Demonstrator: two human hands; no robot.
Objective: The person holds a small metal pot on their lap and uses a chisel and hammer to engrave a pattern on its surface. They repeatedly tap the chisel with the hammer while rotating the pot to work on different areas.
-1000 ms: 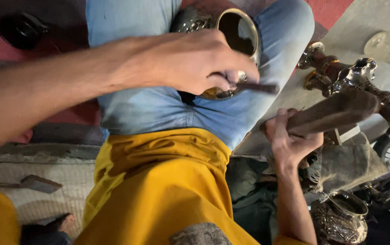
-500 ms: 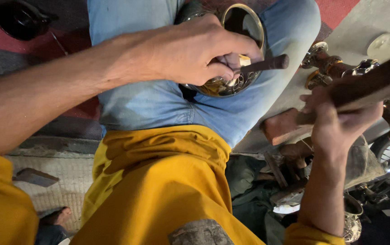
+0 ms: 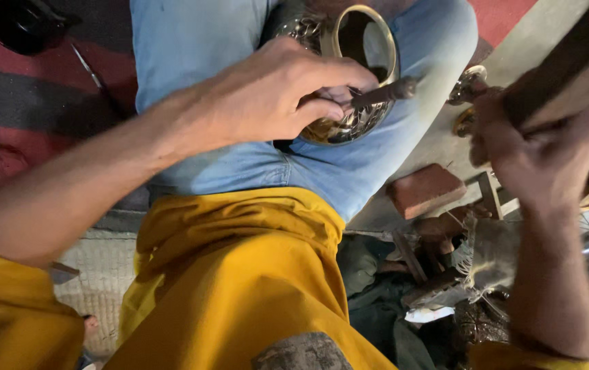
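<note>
Your left hand (image 3: 274, 96) pinches a punch (image 3: 377, 92), its tip just beyond the grip on the metal bowl (image 3: 349, 75) braced on your lap; your right hand (image 3: 541, 151), fingers clamped around a wooden mallet (image 3: 568, 62), holds it raised to one side

Brick (image 3: 426, 190) and clutter beside knee

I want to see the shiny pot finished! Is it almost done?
Partly. The metal vessel on the lap already shows raised pattern on its side. Right now the left hand presses a thin punch against it, and the right hand lifts a wooden mallet. How much surface remains plain is hidden, so I cannot tell what is left.
</note>
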